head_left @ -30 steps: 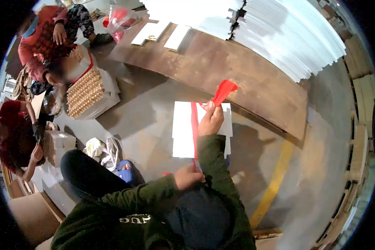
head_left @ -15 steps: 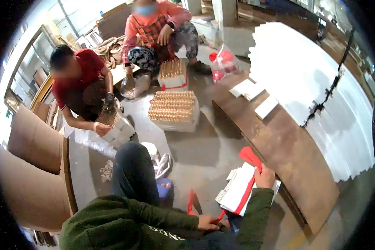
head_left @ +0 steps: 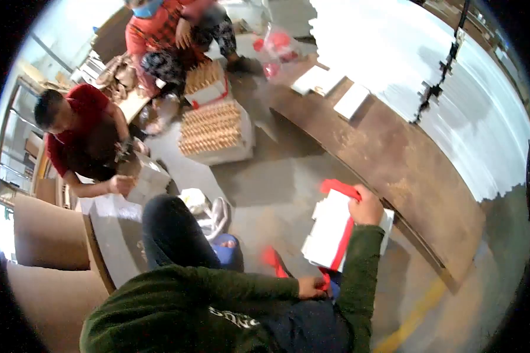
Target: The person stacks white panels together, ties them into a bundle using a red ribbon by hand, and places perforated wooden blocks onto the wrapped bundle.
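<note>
Right hand (head_left: 367, 207) clamps red ribbon (head_left: 343, 242) at the white bundle's (head_left: 328, 228) one o'clock. Left hand (head_left: 311, 287), apart, grips it at seven o'clock

I see a brown table (head_left: 371, 144), low, top scuffed with pale dusty patches. On it: big white stacks (head_left: 371, 47) along the far side, dark gap between them; loose white pieces (head_left: 318, 80) near one end. Grey floor (head_left: 271, 194) carries two gold-topped blocks (head_left: 215, 129), a white bag (head_left: 216, 219) and a yellow stripe (head_left: 415, 315). I can't tell if the white block (head_left: 328, 232) with red ribbon (head_left: 343, 242) touches floor.
</note>
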`<control>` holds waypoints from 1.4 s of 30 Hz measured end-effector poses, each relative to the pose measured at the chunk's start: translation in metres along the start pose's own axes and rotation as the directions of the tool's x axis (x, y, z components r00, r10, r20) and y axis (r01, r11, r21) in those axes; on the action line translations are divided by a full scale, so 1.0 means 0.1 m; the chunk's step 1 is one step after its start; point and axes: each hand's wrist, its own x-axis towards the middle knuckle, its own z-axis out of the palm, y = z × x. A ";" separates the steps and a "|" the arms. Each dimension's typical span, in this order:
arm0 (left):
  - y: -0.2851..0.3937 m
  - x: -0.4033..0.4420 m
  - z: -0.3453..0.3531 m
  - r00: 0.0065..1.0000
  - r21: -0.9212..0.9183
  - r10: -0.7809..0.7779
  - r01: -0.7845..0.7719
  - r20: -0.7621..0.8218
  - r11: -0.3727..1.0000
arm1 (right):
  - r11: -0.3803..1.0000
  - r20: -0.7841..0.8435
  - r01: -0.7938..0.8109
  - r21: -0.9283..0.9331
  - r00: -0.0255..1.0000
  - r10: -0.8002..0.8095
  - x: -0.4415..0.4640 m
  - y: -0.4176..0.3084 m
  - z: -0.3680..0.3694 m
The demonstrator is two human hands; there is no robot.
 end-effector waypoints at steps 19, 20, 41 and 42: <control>0.48 -0.08 -0.08 0.991 0.020 0.042 -0.040 -0.128 0.999 | 0.995 -0.222 0.087 0.056 0.972 -0.072 -0.14 0.19 0.08; 0.53 -0.13 -0.09 0.990 0.090 0.047 -0.035 -0.135 0.995 | 0.993 -0.243 0.098 0.061 0.967 -0.080 -0.13 0.13 0.07; 2.03 -0.44 -0.70 0.942 -0.404 0.240 -0.129 0.237 0.906 | 0.114 -0.288 0.264 0.958 0.886 0.364 -0.29 0.29 0.10; 2.15 -0.46 -0.75 0.943 -0.367 0.239 -0.143 0.232 0.919 | -0.015 -0.230 0.263 0.965 0.868 0.439 -0.32 0.21 0.08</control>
